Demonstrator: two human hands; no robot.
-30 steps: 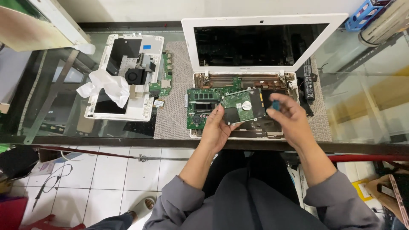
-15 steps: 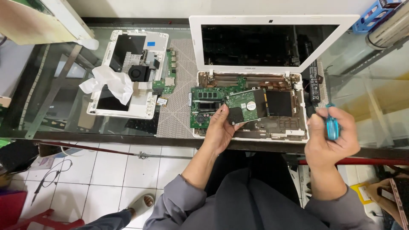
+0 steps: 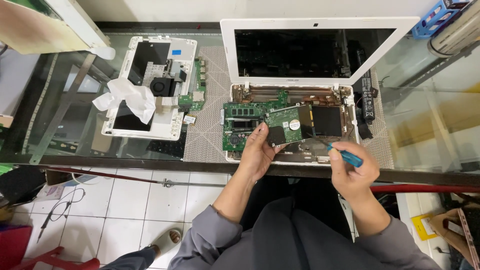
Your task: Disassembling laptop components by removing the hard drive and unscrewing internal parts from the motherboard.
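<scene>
Now, left hand (image 3: 257, 152) fingers gripping hard drive (image 3: 286, 125) over opened laptop (image 3: 300, 120); right hand (image 3: 352, 172) fingers closed round blue screwdriver (image 3: 347, 156)

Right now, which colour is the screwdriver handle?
Blue; the screwdriver in the right hand shows best in the head view.

Second white laptop base (image 3: 150, 90) — crumpled tissue (image 3: 127, 97) on it.

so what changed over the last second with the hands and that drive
The right hand, holding a blue-handled screwdriver, lifted away from the open laptop out to the right, then came back, its tip now pointing at the laptop's front right. The left hand kept hold of the hard drive, tilted over the laptop base. The dismantled white laptop part on the left did not move.
</scene>
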